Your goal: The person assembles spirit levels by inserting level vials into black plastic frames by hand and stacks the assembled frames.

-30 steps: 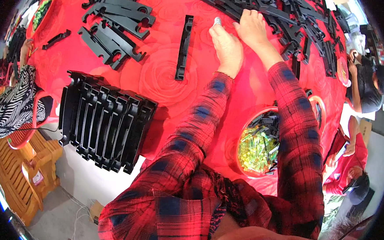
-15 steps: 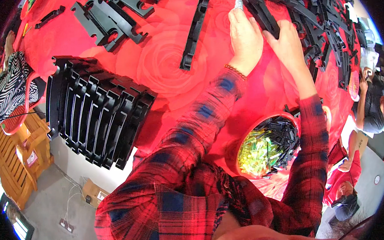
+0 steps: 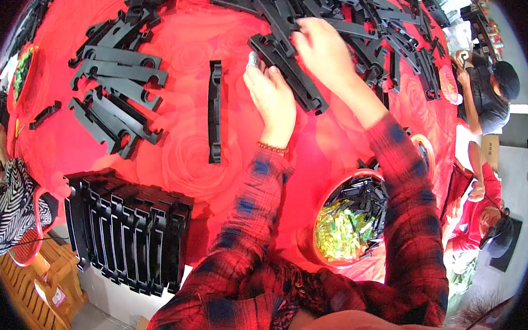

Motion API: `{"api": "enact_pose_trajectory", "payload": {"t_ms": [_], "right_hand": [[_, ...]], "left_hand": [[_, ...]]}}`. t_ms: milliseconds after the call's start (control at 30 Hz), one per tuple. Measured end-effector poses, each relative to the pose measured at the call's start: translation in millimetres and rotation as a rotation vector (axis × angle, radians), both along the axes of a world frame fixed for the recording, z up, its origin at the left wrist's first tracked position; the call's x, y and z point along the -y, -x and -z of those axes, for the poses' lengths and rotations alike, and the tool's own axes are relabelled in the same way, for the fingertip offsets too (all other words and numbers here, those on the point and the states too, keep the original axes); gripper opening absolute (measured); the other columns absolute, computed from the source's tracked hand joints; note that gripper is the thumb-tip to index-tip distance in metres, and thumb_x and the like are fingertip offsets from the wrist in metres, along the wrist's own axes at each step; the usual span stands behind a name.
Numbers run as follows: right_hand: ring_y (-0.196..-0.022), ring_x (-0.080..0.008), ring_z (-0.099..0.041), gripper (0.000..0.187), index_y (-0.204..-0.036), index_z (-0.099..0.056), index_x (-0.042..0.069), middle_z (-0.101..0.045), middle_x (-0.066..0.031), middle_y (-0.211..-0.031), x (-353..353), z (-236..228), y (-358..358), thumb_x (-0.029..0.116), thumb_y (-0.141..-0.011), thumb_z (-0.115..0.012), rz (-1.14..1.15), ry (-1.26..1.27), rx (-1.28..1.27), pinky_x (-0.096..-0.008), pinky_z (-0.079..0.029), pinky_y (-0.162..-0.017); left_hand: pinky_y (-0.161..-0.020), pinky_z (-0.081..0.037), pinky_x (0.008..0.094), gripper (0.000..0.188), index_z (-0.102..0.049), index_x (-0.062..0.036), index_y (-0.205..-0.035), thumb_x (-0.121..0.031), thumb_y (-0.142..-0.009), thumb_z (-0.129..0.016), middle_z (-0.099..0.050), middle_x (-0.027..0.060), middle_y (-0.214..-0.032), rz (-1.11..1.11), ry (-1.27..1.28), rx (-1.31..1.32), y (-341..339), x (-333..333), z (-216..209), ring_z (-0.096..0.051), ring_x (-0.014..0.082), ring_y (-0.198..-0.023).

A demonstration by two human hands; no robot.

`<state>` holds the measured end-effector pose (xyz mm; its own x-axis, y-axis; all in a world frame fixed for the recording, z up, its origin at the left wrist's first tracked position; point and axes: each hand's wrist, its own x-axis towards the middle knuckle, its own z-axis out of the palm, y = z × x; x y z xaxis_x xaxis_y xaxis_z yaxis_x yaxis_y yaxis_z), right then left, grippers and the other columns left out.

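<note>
My left hand (image 3: 270, 101), fingers stretched out, rests over the red tablecloth with a silvery cover (image 3: 253, 60) on one fingertip. Just right of those fingers lies a long black notched strip (image 3: 292, 75), slanting down to the right. At its upper right, my right hand (image 3: 326, 52) reaches to the near edge of a heap of black notched strips (image 3: 357, 8). Its bent fingertips meet the end of a black piece (image 3: 278, 19); they are slightly blurred, so I cannot tell whether they grip it. A single black strip (image 3: 215, 113) lies apart, left of my left hand.
Grey-black strips (image 3: 113, 71) lie loosely at the upper left. A stack of black slotted pieces (image 3: 129, 234) stands at the table's left edge. Near my right forearm is a round tub (image 3: 317, 246) of yellow-green and black small parts. Two people (image 3: 492, 96) are at the right.
My view has shifted, so the table's contents sit lower and further left. My right hand has moved from the slanting strip's near end up to the heap; my left hand stays beside that strip.
</note>
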<state>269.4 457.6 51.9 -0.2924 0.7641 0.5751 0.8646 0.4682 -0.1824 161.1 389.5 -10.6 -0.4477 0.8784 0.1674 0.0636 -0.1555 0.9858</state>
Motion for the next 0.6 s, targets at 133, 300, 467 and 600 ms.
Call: {"api": "enact_pose_trajectory", "payload": {"t_ms": [133,300,467,600], "right_hand": [[-0.102,-0.0344,-0.064,0.038,-0.11,-0.06,-0.004,-0.062,-0.0194,-0.108,-26.4,4.5,49.9,0.026,-0.089,-0.067,0.325,0.274,0.232,-0.0445,-0.057,-0.084],[-0.092,-0.0418,-0.067,0.036,-0.105,-0.054,-0.01,-0.056,-0.0279,-0.109,-34.9,17.8,32.7,0.019,-0.088,-0.066,0.304,0.329,0.067,-0.0475,-0.058,-0.08],[-0.091,-0.0474,-0.063,0.038,-0.107,-0.053,-0.008,-0.053,-0.0294,-0.109,27.3,-6.9,6.7,0.021,-0.087,-0.067,0.158,0.355,-0.077,-0.0512,-0.054,-0.079],[-0.095,-0.0443,-0.063,0.034,-0.111,-0.054,-0.001,-0.056,-0.023,-0.11,80.6,-3.5,-30.3,0.022,-0.089,-0.066,0.198,0.462,-0.12,-0.0519,-0.052,-0.08]], "left_hand": [[-0.102,-0.047,0.0414,0.044,-0.039,0.0086,-0.139,0.001,-0.096,-0.049,-0.046,0.0253,-0.129,0.016,0.041,0.045,3.5,0.4,-0.4,-0.057,0.0343,-0.121],[-0.101,-0.047,0.0395,0.042,-0.043,0.0079,-0.137,0.0,-0.097,-0.052,-0.05,0.0231,-0.13,0.005,0.035,0.061,-4.5,-0.5,-1.2,-0.059,0.0298,-0.117],[-0.105,-0.047,0.0402,0.045,-0.037,0.0085,-0.14,0.003,-0.097,-0.049,-0.042,0.023,-0.132,0.074,0.068,0.106,8.6,-1.9,-1.6,-0.054,0.0334,-0.125],[-0.1,-0.047,0.0387,0.041,-0.042,0.0082,-0.137,-0.001,-0.098,-0.052,-0.047,0.0215,-0.129,0.053,0.057,0.031,-0.6,-0.1,2.2,-0.056,0.0294,-0.118]]}}
